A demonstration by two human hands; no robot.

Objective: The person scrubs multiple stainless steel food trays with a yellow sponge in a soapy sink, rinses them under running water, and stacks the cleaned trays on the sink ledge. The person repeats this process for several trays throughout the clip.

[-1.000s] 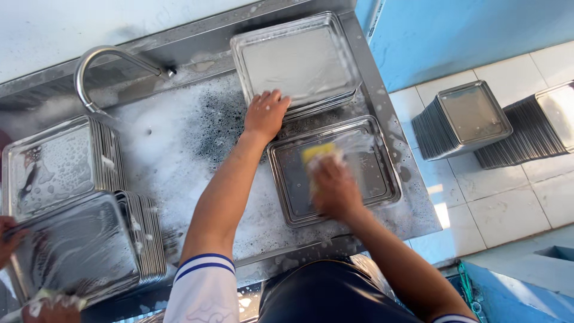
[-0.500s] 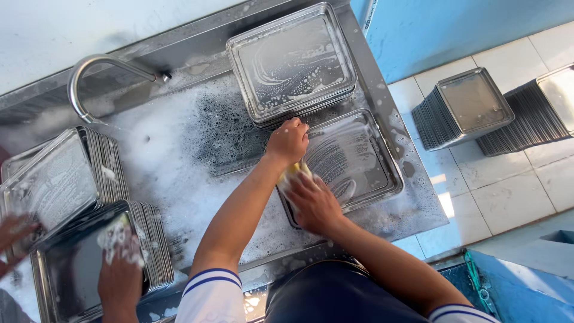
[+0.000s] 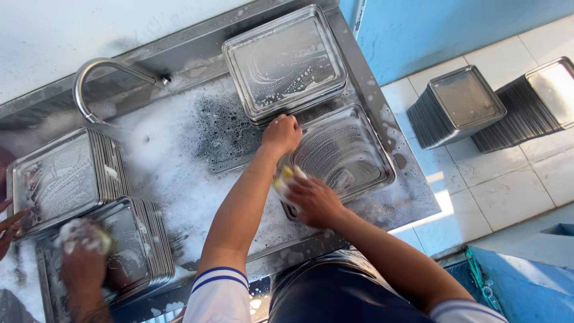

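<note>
**Tray Scrubbed at Soapy Sink**

Gripped the near-left rim of a metal tray (image 3: 344, 152) with the left hand (image 3: 281, 133), fingers curled shut over the edge. Pressed a yellow sponge (image 3: 286, 177) against the tray's left end with the right hand (image 3: 314, 200), fingers closed around it. Lay tilted in the foamy sink (image 3: 179, 173), that tray, just in front of a stack of soapy trays (image 3: 286, 63) and touching it. Stood left of the tray, a curved tap (image 3: 98, 81) and two more stacks (image 3: 66, 176). Rubbed at the nearer stack, another person's hand (image 3: 81, 263). Sat right of the tray, on floor tiles, further piles (image 3: 457, 104).
</note>
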